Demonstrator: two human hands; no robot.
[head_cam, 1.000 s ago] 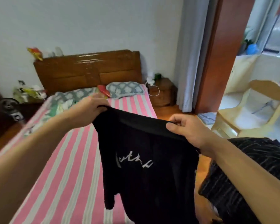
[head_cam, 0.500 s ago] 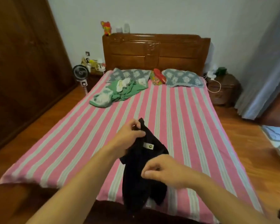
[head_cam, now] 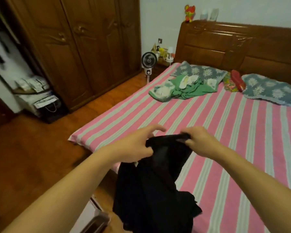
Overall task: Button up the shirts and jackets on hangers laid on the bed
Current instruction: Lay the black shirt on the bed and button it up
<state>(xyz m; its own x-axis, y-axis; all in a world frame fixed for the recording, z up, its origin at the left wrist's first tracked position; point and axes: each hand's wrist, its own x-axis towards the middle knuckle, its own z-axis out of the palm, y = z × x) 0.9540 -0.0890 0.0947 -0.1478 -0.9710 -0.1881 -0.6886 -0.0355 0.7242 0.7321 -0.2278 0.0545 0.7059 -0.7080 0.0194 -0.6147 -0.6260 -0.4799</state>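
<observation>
A black garment [head_cam: 151, 190] hangs in front of me over the near left corner of the bed [head_cam: 233, 132], which has a pink and pale striped sheet. My left hand [head_cam: 134, 145] pinches the garment's top edge on the left with thumb and lower fingers, its other fingers spread. My right hand [head_cam: 198, 140] grips the same top edge on the right. The cloth droops in folds below both hands; no hanger or buttons show on it.
A green and white crumpled garment [head_cam: 183, 89] lies near the pillows [head_cam: 269, 89] at the wooden headboard [head_cam: 233, 47]. A red object [head_cam: 237, 80] sits between the pillows. A small fan [head_cam: 149, 62] stands on the floor beside the bed. A brown wardrobe [head_cam: 77, 44] fills the left.
The view has swung left from the doorway side to the wardrobe side. The hands re-gripped the black garment, spreading apart along its top edge, now over the bed's near left corner.
</observation>
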